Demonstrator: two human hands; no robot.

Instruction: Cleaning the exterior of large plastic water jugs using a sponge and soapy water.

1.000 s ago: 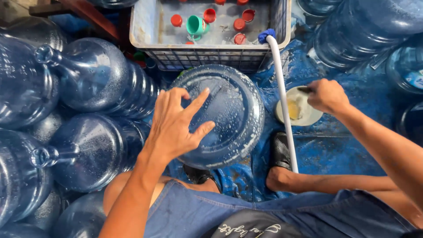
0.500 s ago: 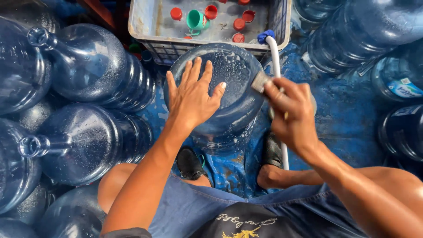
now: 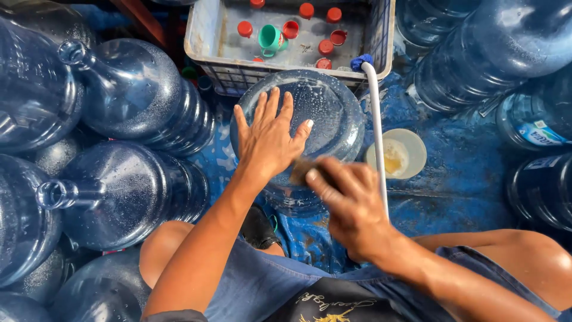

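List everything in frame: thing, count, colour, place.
upturned water jug: one, clear blue, centre, wet base up
other jugs: many, blue, lying left and right
crate: one, white, top, holding red caps and a green cup
hose: one, white, right of centre jug
bowl: one, white, yellowish liquid inside
tarp: blue, underneath
left hand: flat on jug base
right hand: blurred, fingers on a scrub pad
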